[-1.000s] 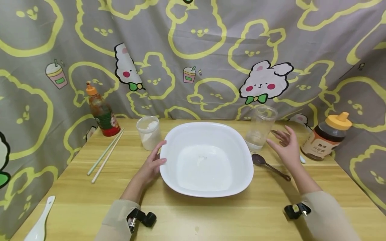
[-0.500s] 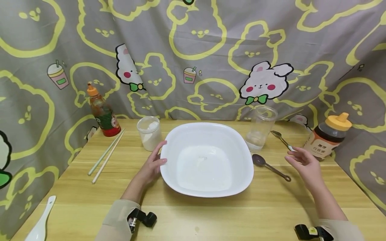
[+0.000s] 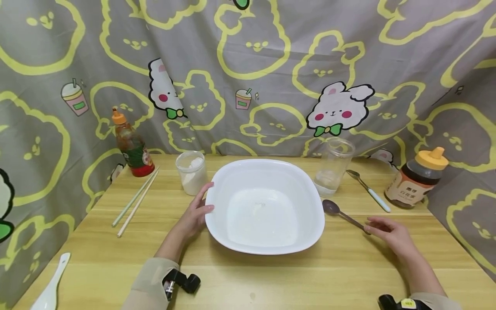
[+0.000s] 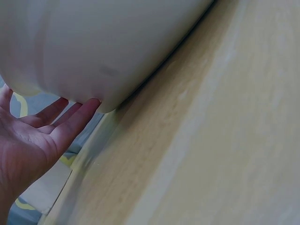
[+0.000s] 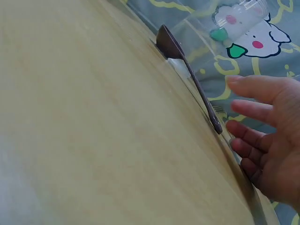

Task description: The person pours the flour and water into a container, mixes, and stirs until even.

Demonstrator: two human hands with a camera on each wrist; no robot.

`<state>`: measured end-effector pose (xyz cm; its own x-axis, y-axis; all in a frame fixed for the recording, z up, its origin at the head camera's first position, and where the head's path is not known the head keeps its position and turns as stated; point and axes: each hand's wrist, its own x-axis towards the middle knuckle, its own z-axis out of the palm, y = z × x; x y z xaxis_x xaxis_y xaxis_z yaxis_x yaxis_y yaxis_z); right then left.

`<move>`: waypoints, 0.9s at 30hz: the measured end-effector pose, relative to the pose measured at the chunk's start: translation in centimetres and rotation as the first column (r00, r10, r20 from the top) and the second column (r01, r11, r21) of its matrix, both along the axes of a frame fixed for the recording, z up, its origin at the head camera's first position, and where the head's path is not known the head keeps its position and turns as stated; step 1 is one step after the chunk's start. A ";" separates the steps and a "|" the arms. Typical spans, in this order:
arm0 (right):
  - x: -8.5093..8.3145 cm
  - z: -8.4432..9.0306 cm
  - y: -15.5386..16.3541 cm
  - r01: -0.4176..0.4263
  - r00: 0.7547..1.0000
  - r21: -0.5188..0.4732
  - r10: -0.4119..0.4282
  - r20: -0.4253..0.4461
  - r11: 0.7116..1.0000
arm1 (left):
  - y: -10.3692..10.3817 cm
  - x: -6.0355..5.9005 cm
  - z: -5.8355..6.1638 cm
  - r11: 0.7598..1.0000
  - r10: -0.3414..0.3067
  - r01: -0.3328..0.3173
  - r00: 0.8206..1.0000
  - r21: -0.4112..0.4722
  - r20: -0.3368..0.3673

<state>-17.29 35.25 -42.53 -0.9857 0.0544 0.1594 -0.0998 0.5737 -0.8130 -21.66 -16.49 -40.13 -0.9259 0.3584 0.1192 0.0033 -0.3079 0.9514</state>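
In the head view, a white plastic basin stands mid-table with a bare inside. My left hand rests against its left side, its fingertips at the rim. From the left wrist view, the fingers of that hand reach out fairly straight and touch the basin's outer wall. A dark brown spoon lies right of the basin, bowl toward it. At the end of its handle hovers my right hand, fingers loosely bent and apart. In the right wrist view the spoon's handle ends just beside the fingertips.
Behind the spoon stand a clear cup with some liquid, a blue-handled utensil and a honey bottle. To the left are a tub of white powder, chopsticks, a red sauce bottle and a white spoon.
My right hand has moved from beside the clear cup, past the blue-handled utensil, toward me to the brown spoon's handle end. The left hand has stayed at the basin.
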 end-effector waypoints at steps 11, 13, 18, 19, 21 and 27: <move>-0.3 -1.3 -0.9 0.071 0.985 0.274 -0.024 -0.170 0.959 | 0.0 0.1 -0.1 1.000 0.006 -0.006 1.000 0.002 0.000; -0.4 -1.4 -0.9 0.093 0.983 0.292 -0.041 -0.178 0.952 | 0.0 0.1 -0.1 1.000 0.008 -0.008 1.000 0.000 -0.001; -0.6 -1.5 -1.2 0.113 0.965 0.324 -0.026 -0.261 0.939 | 0.0 0.0 -0.1 1.000 0.009 -0.009 1.000 -0.002 0.001; -0.7 -1.5 -1.2 0.117 0.959 0.332 -0.019 -0.284 0.936 | 0.0 0.0 0.0 1.000 0.010 -0.010 1.000 -0.003 -0.001; -0.9 -1.5 -1.3 0.118 0.945 0.348 0.002 -0.326 0.930 | -0.1 0.0 0.0 1.000 0.013 -0.013 1.000 -0.008 -0.005; -0.9 -1.4 -1.5 0.113 0.942 0.357 0.015 -0.336 0.927 | 0.0 0.1 0.1 1.000 0.009 -0.010 1.000 -0.013 -0.012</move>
